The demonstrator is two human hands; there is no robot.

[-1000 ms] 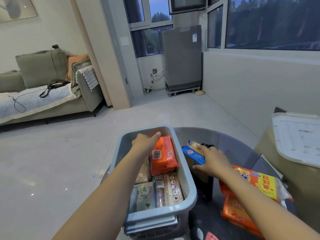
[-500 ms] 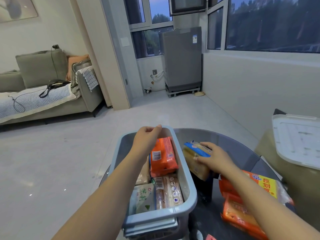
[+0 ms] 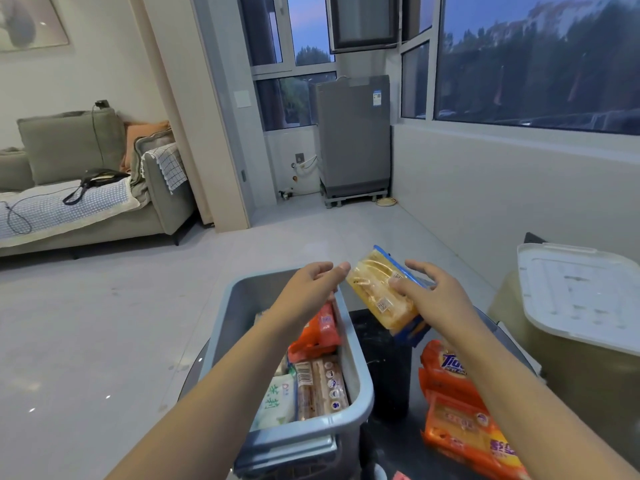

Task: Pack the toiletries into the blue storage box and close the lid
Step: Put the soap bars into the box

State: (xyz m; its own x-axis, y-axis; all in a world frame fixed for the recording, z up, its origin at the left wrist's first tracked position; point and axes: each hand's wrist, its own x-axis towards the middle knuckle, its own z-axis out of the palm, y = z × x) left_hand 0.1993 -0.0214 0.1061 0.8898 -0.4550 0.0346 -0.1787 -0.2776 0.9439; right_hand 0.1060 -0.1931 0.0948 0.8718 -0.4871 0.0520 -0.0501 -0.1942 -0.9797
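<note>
Blue storage box [image 3: 349, 344], lid off, on a dark glass table [image 3: 391, 441]. Right hand [image 3: 437, 295] grips a yellow soap pack [image 3: 382, 292] between thumb and fingers, lifted just beyond the box's far right corner. Left hand [image 3: 313, 284], fingers loosely extended, holds nothing and reaches over the box toward the pack's near end; contact cannot be told. Orange packs [image 3: 460, 420] lie right of the box; the white lid [image 3: 581, 292] rests farther right.
</note>
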